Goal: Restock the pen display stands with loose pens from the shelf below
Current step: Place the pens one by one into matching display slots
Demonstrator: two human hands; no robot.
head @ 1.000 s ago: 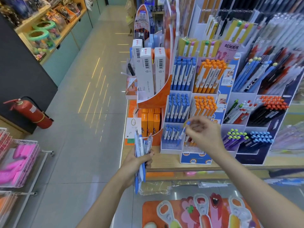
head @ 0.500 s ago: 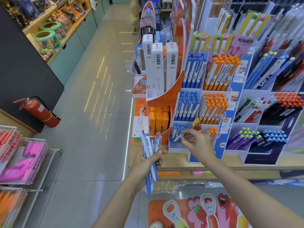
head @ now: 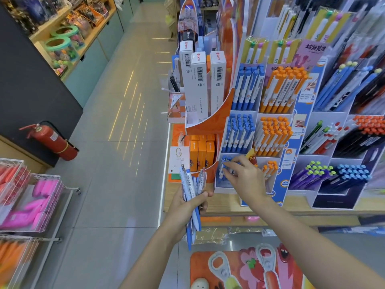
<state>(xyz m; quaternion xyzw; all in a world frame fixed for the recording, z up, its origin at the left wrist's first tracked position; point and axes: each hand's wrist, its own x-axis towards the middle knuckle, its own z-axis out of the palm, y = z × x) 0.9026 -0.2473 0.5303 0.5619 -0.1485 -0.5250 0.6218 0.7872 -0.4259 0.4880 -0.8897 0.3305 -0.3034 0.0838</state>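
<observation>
Two hands are in my view; my left hand (head: 188, 204) grips a bundle of loose pens (head: 191, 190) below the worktop (head: 227, 202); my right hand (head: 244, 178) pinches one blue pen (head: 226, 163) in the display stand (head: 239, 132)'s lowest blue compartment.

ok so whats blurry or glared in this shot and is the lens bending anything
Head view: the pink items in the wire basket at far left are smeared with blur; streaks of light glare on the floor tiles; wide-angle distortion leans the pen display stand and aisle outward.
</observation>
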